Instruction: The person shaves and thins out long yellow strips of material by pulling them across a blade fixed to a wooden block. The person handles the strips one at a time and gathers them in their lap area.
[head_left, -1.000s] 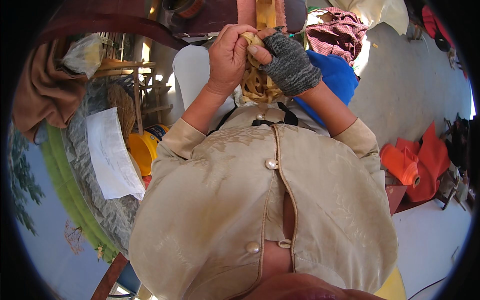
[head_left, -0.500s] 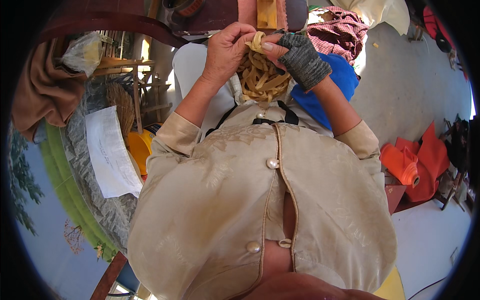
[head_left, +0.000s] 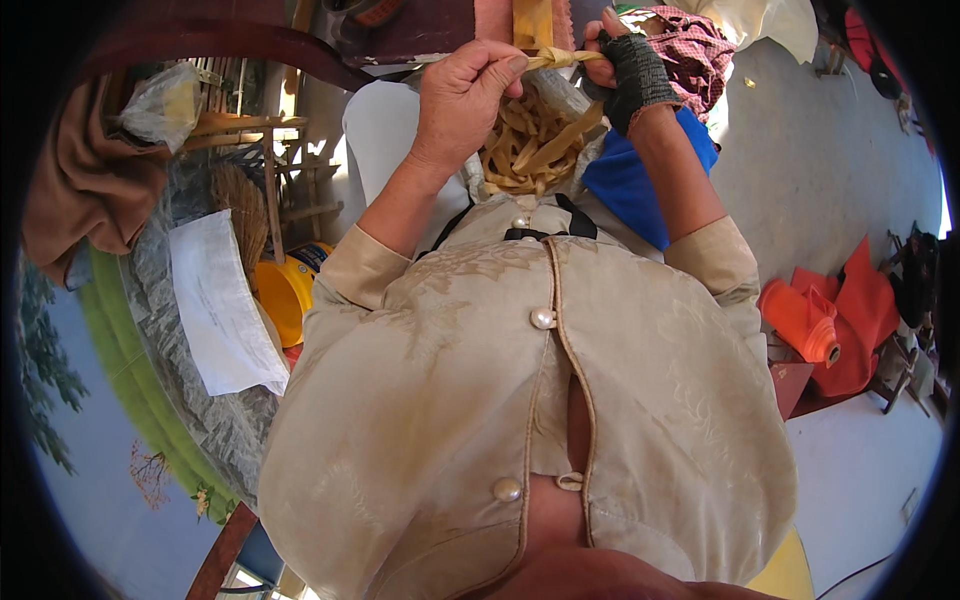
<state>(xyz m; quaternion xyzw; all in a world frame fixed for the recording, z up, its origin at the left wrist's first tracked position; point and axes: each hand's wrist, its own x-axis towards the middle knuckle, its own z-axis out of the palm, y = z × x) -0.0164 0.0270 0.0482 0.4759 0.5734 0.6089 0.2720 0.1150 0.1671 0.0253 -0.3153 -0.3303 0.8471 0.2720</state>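
Observation:
A soft, pale yellow strip with a knot in its middle is stretched level between my two hands. My left hand is bare and pinches one end between thumb and fingers. My right hand, in a dark grey fingerless glove, has its fingers curled round the other end; its thumb points up and away. Just under the strip, a heap of similar yellow-brown flat strips lies in my lap on pale cloth or plastic. I cannot make out what the strips are made of.
Ahead is a dark red table edge with a yellow wooden block on pink cloth. Blue cloth and red checked cloth lie to the right. Wooden stools, a broom and a yellow bucket stand left.
My hands have moved apart, the right one outward to the right. The loosely looped strip is now pulled straight, with a tighter knot in the middle.

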